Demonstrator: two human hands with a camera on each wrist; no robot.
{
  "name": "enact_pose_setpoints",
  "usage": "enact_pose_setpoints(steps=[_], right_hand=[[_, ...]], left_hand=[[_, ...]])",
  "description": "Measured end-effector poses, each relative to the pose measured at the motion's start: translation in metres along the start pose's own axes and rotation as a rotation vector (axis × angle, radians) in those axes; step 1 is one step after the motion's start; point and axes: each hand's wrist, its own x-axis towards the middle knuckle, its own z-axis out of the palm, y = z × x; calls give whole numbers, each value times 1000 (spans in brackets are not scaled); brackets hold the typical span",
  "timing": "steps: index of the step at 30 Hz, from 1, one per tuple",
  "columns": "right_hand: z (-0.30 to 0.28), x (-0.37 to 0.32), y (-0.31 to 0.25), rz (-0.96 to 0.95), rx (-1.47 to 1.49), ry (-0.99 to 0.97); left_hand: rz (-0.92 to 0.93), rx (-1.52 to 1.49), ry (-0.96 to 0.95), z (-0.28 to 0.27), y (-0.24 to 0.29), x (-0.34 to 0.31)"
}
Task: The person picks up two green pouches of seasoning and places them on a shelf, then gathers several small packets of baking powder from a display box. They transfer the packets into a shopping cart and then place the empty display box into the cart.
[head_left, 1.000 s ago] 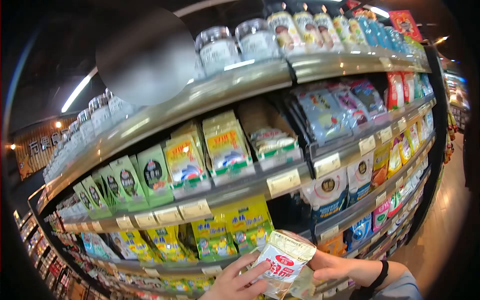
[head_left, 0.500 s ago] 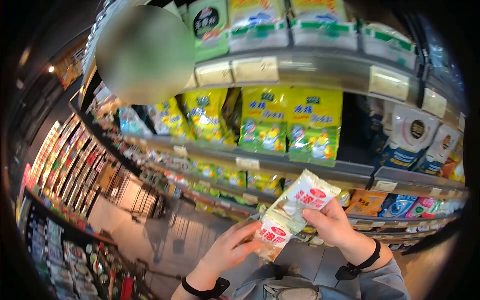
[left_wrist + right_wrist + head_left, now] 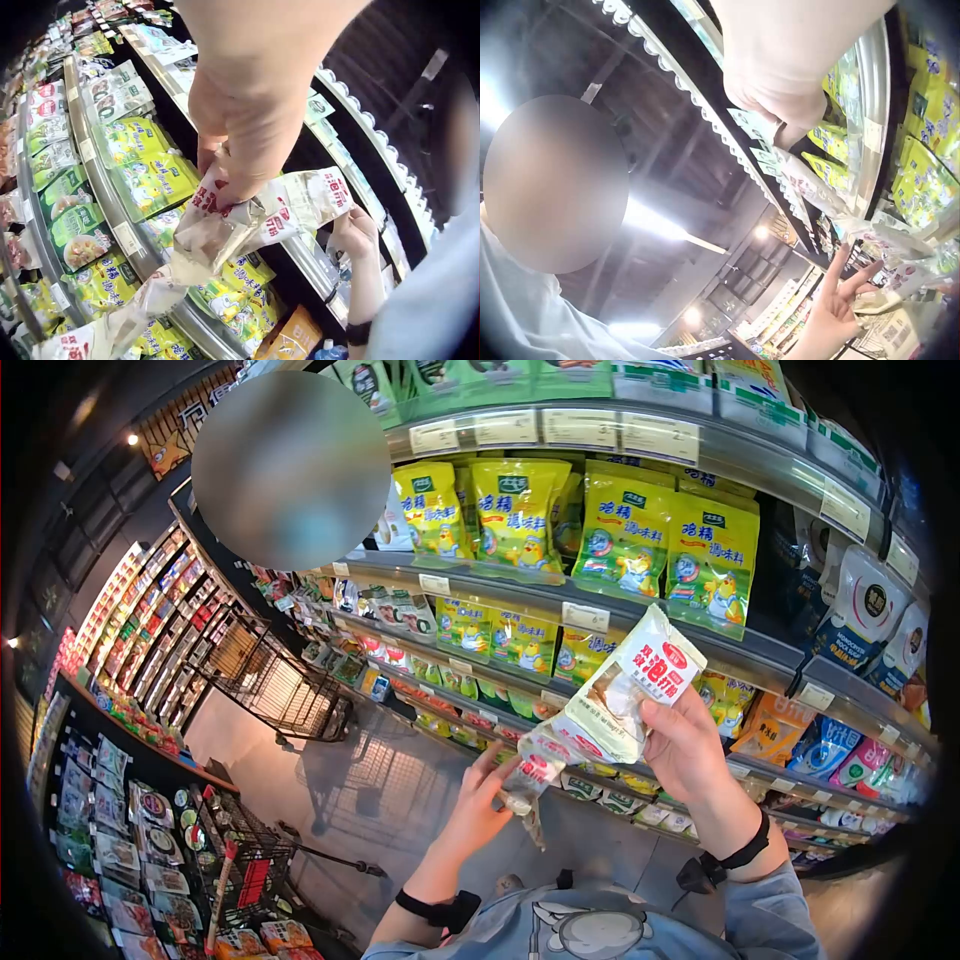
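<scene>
Plainly, right fingers point(image 3: 672, 726) pinch the packet strip point(image 3: 622, 695); left fingers point(image 3: 835, 275) splay.

The strip of packets point(image 3: 603, 710) is white and cream with red lettering and red ovals, the bags point(image 3: 625, 540) beyond it yellow and green with blue writing, the pouches far right orange point(image 3: 778, 726) and blue point(image 3: 824, 748), and, nearest me, the shirt point(image 3: 690, 922) greyish blue, the wristbands point(image 3: 440, 909) black.

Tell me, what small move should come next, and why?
Perhaps the left hand should pinch the packet strip lower down and straighten it: the right hand pinches its upper end, while the part below looks bent and crumpled.
</scene>
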Motion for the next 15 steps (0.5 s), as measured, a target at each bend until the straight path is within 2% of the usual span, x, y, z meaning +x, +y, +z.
enact_pose_setpoints(steps=[1,2,5,6,7,10,12,13,15], right_hand=[[10,0,6,1,-6,4],[22,0,12,-8,-14,1],[57,3,30,-4,-42,-31],[71,3,36,-4,-49,-50],[83,3,43,-3,-57,-69],[109,1,68,34,-141,-43],[123,-3,89,73,-194,19],[129,-2,95,79,-204,19],[140,-5,109,155,-194,-60]], left_hand=[[-55,-28,80,0,-6,-5],[-84,-13,15,-1,-17,-13],[-87,-93,74,12,-54,-45],[-52,65,72,12,-61,-55],[-55,60,81,10,-66,-64],[-147,-11,67,-4,-80,-82],[-138,-115,212,-24,-80,-85],[-141,-124,218,-35,-83,-85],[78,-880,177,-65,-89,-81]])
